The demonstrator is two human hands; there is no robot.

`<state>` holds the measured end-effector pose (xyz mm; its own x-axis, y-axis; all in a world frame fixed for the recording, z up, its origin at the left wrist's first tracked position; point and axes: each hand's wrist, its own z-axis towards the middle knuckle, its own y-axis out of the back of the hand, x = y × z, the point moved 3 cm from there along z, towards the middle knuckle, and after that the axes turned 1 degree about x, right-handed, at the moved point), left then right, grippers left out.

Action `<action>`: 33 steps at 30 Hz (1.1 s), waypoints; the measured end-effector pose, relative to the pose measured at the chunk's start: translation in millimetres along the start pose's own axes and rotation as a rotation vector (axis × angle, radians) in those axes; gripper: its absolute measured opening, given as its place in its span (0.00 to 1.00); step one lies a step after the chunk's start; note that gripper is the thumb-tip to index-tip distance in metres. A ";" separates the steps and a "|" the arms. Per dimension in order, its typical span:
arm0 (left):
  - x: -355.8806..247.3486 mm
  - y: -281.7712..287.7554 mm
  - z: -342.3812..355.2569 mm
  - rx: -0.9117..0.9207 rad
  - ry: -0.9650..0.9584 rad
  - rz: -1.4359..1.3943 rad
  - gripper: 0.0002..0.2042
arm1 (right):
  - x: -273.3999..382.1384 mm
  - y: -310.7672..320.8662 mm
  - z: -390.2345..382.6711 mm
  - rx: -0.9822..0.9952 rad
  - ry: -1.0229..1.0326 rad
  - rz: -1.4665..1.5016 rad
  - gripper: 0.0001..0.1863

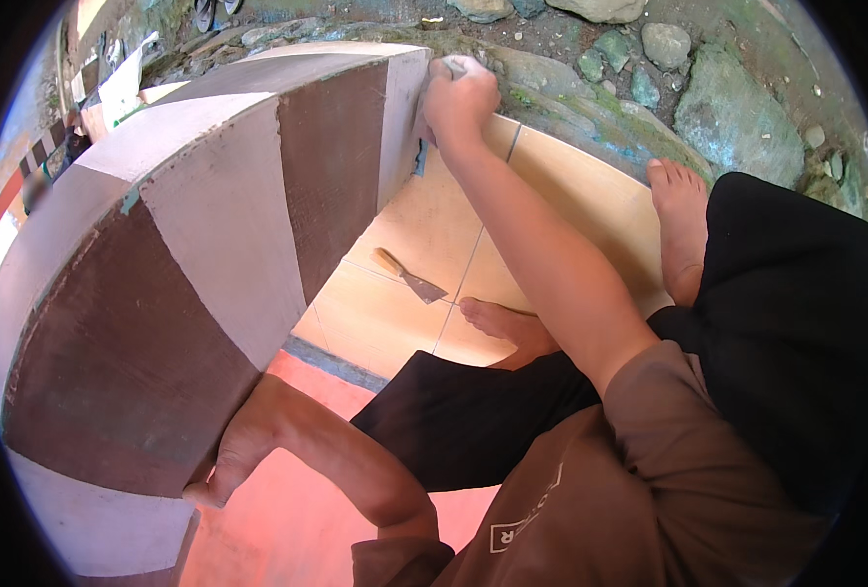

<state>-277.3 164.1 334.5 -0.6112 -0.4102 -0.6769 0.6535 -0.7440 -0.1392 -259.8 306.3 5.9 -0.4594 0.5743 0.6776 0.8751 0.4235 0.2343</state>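
Note:
My right hand (pixel 461 103) is closed around a small pale object (pixel 466 67), too hidden to name, at the upper end of a curved low wall painted in brown and off-white stripes (pixel 326 196). My left hand (pixel 243 440) grips the wall's lower edge at the near left, its fingers partly hidden. A scraper (pixel 409 274) with a wooden handle and metal blade lies on the peach tiles (pixel 473 215), between my hands and beside my bare foot (pixel 497 323).
Mossy rocks (pixel 737 127) and dirt line the top and right, with dark footwear (pixel 206 12) at the upper left. A white bag-like item (pixel 126 83) is beyond the wall. A pink painted floor (pixel 316 499) lies below. My knees in black trousers (pixel 786 274) frame the tiles.

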 end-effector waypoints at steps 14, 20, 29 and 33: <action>76.4 93.1 39.1 -0.046 -0.103 -0.013 0.32 | -4.6 -4.3 0.6 0.018 0.075 0.087 0.23; 93.8 85.1 10.9 0.178 -0.143 -0.048 0.44 | -48.5 -8.8 0.7 -0.018 0.011 0.119 0.19; -4.0 8.1 -10.1 -0.178 0.288 -0.119 0.37 | -14.3 -6.9 -9.5 -0.023 0.026 0.102 0.14; 29.6 37.3 7.4 0.091 0.005 0.082 0.34 | -39.4 -12.2 33.2 -0.086 -0.014 -0.011 0.10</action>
<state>-274.3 120.3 314.6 -0.5550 -0.4693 -0.6868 0.6580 -0.7528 -0.0173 -257.4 301.8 -46.8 -0.4703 0.5804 0.6647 0.8797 0.3679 0.3011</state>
